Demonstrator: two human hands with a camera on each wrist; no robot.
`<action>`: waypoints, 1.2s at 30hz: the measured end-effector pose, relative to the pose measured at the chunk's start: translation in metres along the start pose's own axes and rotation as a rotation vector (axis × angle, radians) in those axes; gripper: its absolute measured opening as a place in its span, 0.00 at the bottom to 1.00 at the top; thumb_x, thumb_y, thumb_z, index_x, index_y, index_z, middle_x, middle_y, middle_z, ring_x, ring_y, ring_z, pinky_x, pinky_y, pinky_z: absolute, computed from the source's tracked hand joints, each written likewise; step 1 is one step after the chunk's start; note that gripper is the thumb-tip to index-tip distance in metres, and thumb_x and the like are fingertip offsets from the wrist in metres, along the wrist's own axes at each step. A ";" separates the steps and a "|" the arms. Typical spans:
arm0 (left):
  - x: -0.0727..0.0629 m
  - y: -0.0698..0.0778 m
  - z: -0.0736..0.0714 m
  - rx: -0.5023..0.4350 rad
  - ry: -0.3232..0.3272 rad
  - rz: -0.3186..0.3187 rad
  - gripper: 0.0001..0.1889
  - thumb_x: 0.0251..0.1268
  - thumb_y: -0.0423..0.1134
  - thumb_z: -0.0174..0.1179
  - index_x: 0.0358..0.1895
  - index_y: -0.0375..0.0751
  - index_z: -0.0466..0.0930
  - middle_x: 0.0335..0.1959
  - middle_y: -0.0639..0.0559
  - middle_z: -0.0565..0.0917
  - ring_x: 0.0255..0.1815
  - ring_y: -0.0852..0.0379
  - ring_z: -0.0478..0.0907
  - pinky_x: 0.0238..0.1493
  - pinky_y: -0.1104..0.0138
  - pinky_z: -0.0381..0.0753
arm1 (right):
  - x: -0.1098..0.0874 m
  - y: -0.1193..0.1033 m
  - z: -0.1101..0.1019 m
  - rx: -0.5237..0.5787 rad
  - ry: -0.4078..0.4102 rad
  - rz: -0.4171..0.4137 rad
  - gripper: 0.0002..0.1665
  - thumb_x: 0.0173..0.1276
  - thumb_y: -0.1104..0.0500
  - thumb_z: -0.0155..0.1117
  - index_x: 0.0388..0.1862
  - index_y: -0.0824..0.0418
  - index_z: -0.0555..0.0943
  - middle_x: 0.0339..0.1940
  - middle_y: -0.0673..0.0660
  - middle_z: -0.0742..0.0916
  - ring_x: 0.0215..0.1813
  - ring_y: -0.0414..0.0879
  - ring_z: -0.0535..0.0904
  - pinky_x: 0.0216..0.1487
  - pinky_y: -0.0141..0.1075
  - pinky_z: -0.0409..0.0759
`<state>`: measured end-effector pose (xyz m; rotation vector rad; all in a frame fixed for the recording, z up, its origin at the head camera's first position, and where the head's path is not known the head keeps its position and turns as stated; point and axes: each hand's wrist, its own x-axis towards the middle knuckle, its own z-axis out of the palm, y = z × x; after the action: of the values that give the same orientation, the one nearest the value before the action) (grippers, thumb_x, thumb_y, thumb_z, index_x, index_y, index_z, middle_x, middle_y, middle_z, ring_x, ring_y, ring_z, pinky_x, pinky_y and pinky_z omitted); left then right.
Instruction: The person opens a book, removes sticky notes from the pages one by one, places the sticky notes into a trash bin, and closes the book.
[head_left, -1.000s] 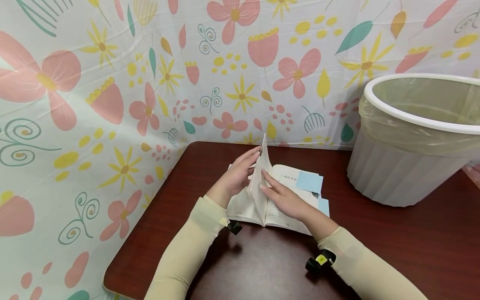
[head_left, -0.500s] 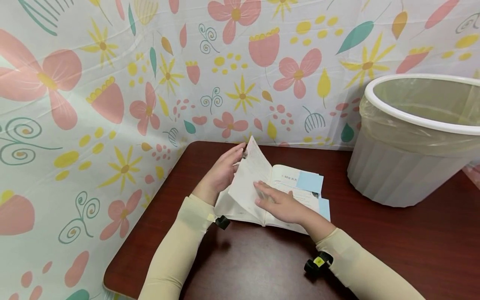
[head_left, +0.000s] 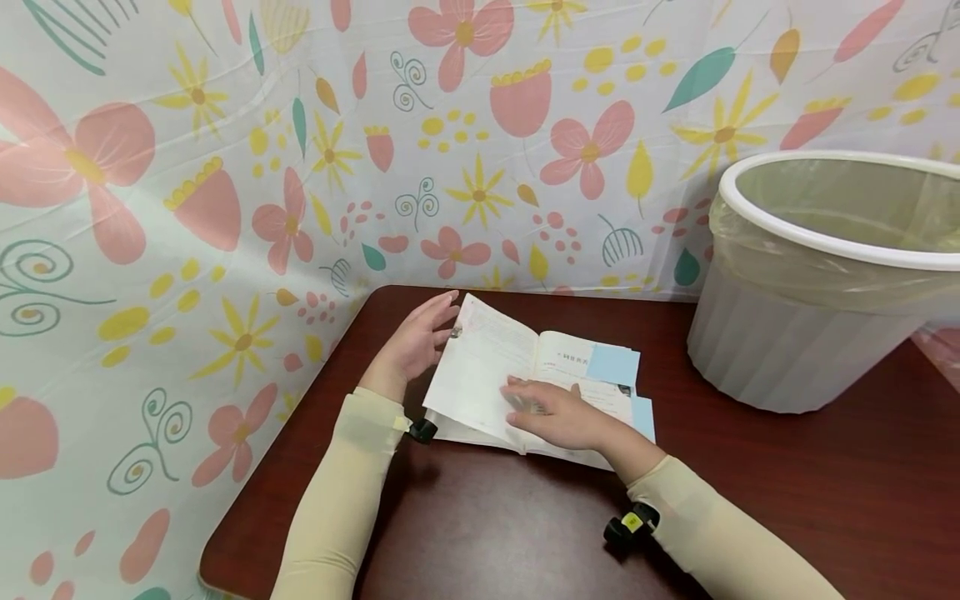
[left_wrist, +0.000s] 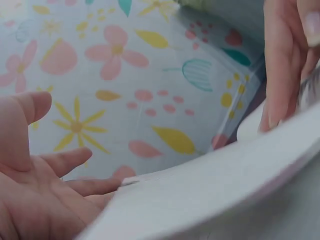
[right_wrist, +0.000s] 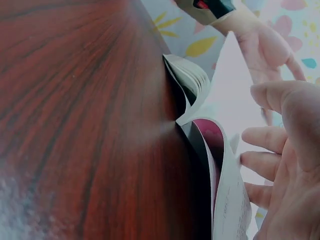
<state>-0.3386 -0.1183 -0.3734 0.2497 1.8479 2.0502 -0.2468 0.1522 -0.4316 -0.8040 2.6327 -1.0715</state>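
An open book (head_left: 577, 400) lies on the table, one raised page (head_left: 476, 358) slanting over its left half. Beside that page's outer edge is my left hand (head_left: 416, 337), its fingers loosely extended. In the left wrist view, the page (left_wrist: 215, 185) crosses in front of some of the left hand's (left_wrist: 40, 195) fingers; whether they touch it I cannot tell. Over the book's middle, my right hand (head_left: 558, 414) has its fingers spread and relaxed. The right wrist view has its fingertips close to the paper, gripping nothing. Light blue paper slips (head_left: 613, 364) stick out at the book's right edge.
A grey bin (head_left: 787, 333) with a white rim and a clear liner stands to the right on the dark red wooden table (head_left: 525, 533). Behind and to the left hangs a flower-patterned curtain (head_left: 300, 150). Each wrist wears a small black device (head_left: 632, 527).
The page has swung from nearly upright down toward the left. My left hand has moved left and slightly down with it; the right hand has stayed over the book, lowering slightly.
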 end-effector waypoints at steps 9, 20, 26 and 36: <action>0.007 -0.015 -0.012 0.092 0.065 -0.050 0.31 0.81 0.58 0.48 0.81 0.58 0.58 0.85 0.46 0.52 0.80 0.38 0.62 0.62 0.44 0.77 | 0.002 0.005 -0.004 -0.036 -0.054 -0.005 0.32 0.79 0.39 0.57 0.76 0.48 0.74 0.81 0.48 0.70 0.85 0.56 0.59 0.69 0.82 0.30; 0.011 -0.025 -0.019 0.160 0.126 -0.080 0.29 0.81 0.58 0.49 0.80 0.61 0.61 0.84 0.49 0.56 0.81 0.39 0.61 0.71 0.39 0.70 | 0.003 0.004 -0.004 -0.052 -0.084 0.011 0.29 0.77 0.40 0.59 0.73 0.47 0.77 0.81 0.46 0.71 0.85 0.56 0.57 0.70 0.82 0.29; 0.015 -0.031 -0.020 0.263 0.130 -0.115 0.34 0.77 0.63 0.51 0.81 0.60 0.59 0.83 0.50 0.60 0.80 0.40 0.63 0.69 0.41 0.72 | 0.003 0.006 -0.005 -0.047 -0.093 0.004 0.29 0.78 0.41 0.59 0.73 0.47 0.77 0.80 0.47 0.73 0.85 0.57 0.56 0.70 0.82 0.28; 0.017 -0.035 -0.020 0.388 0.068 -0.145 0.32 0.76 0.64 0.52 0.79 0.63 0.62 0.81 0.47 0.64 0.82 0.40 0.61 0.72 0.39 0.70 | 0.002 0.013 -0.011 0.026 -0.083 -0.005 0.28 0.78 0.42 0.59 0.73 0.48 0.77 0.78 0.49 0.75 0.85 0.58 0.57 0.71 0.80 0.27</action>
<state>-0.3559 -0.1272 -0.4127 0.1408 2.2268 1.6126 -0.2576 0.1655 -0.4326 -0.8323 2.5443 -1.0478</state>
